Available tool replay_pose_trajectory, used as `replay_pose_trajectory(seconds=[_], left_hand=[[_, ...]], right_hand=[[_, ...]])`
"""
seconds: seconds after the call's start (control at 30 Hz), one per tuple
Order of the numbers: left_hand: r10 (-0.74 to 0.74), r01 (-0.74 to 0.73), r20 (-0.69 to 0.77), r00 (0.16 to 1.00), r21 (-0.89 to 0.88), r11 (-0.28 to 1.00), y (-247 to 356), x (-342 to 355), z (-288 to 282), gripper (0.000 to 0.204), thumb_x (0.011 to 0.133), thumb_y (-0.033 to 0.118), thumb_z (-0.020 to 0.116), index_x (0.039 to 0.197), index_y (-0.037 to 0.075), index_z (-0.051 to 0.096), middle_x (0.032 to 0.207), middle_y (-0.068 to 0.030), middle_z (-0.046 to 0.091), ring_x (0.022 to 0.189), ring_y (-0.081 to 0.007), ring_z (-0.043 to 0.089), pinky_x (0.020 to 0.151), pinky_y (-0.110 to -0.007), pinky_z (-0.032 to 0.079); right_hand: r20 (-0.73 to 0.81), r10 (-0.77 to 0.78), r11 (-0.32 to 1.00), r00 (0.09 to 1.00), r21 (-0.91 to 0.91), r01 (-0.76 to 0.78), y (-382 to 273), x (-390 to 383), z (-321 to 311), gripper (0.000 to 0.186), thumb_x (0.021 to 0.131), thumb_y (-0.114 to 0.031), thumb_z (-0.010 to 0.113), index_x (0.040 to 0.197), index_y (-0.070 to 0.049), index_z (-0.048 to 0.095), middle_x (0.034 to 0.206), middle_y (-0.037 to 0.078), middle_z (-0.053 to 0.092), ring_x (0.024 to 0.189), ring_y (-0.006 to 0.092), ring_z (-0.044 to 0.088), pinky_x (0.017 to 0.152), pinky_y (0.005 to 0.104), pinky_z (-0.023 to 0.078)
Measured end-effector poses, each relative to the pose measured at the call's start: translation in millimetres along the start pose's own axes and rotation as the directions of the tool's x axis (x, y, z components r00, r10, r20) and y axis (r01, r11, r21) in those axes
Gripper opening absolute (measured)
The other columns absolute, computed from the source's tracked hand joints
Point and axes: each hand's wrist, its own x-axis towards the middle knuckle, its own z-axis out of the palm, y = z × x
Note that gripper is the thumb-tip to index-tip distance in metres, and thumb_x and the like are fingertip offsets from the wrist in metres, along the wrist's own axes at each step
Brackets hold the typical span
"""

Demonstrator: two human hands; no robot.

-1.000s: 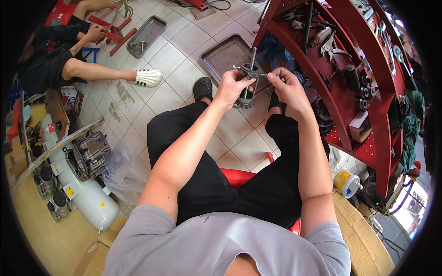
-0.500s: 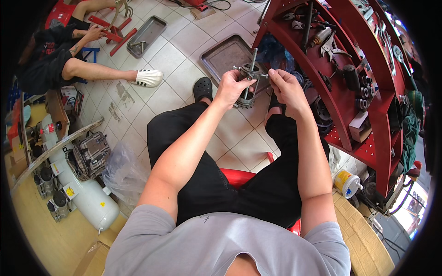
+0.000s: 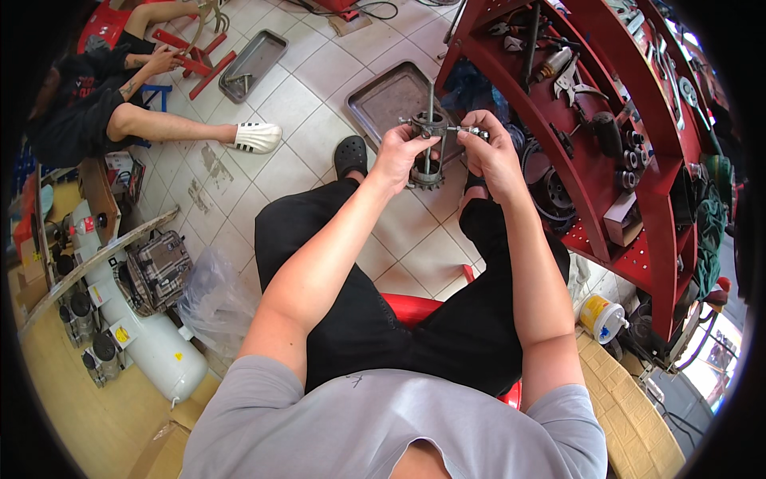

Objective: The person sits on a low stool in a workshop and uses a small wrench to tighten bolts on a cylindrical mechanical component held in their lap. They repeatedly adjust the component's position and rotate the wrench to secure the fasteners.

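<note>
My left hand [image 3: 400, 160] is closed round a dark metal ring-shaped frame [image 3: 429, 124], held up between my knees. A long threaded-looking rod [image 3: 431, 97] passes upright through the frame, and a toothed ring shows at its lower end. Small bolts stick out from the sides of the upper ring. At the right side, the thumb and fingers of my right hand [image 3: 492, 158] pinch a thin silvery bolt [image 3: 452, 128] that points at the ring. Its outer end is partly hidden by my fingers.
Behind the frame lies a metal tray [image 3: 369, 89] on the tiled floor. A red tool rack [image 3: 550, 120] with pliers and wrenches stands close at right. Another person [image 3: 171, 124] sits at far left, near a second tray [image 3: 267, 49]. A white tank [image 3: 155, 351] is at lower left.
My right hand has shifted its grip on the bolt, its fingers curling more, and more silvery metal shows at the fingertips. The frame and rod have moved slightly left, with the rod more upright.
</note>
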Motion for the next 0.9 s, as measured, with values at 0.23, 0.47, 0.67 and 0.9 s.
replay_pose_trajectory(seconds=[0.23,0.47,0.67,0.9], left_hand=[[-0.015,0.014,0.052,0.999,0.022,1.0,0,0,0,0.005,0.081,0.008,0.066,0.084,0.004,0.066,0.076,-0.0028,0.064,0.063,-0.0116,0.058,0.061,-0.025,0.047],[-0.051,0.051,0.046,0.998,0.007,0.999,-4,1,-5,0.005,0.082,0.009,0.065,0.084,0.004,0.066,0.075,-0.0036,0.064,0.062,-0.0131,0.06,0.061,-0.025,0.047],[-0.067,0.068,0.041,0.997,-0.032,0.997,-3,0,-3,0.004,0.083,0.008,0.064,0.085,0.004,0.065,0.076,-0.0033,0.063,0.062,-0.0132,0.059,0.06,-0.025,0.047],[-0.067,0.067,-0.008,0.998,-0.026,0.997,-1,1,-4,0.005,0.083,0.006,0.064,0.087,0.004,0.064,0.078,-0.0022,0.063,0.062,-0.0123,0.059,0.058,-0.025,0.048]], right_hand=[[-0.085,0.048,0.998,0.995,-0.038,-0.052,-7,0,1,0.012,0.091,-0.017,0.06,0.095,-0.007,0.056,0.069,-0.005,0.047,0.045,0.0007,0.032,0.04,0.0192,0.024],[0.014,-0.004,0.983,1.0,-0.185,0.007,-14,-4,-3,0.015,0.089,-0.013,0.061,0.102,-0.005,0.057,0.07,-0.007,0.046,0.047,0.0004,0.033,0.041,0.0188,0.025],[0.041,-0.033,0.991,0.999,-0.131,0.038,-5,-1,-3,0.015,0.091,-0.017,0.059,0.099,-0.004,0.059,0.062,-0.008,0.043,0.045,0.0006,0.032,0.04,0.0192,0.024],[-0.037,0.052,0.998,0.998,-0.042,-0.054,5,8,5,0.023,0.094,-0.027,0.055,0.095,-0.004,0.058,0.063,-0.006,0.042,0.044,0.0014,0.03,0.04,0.0196,0.022]])
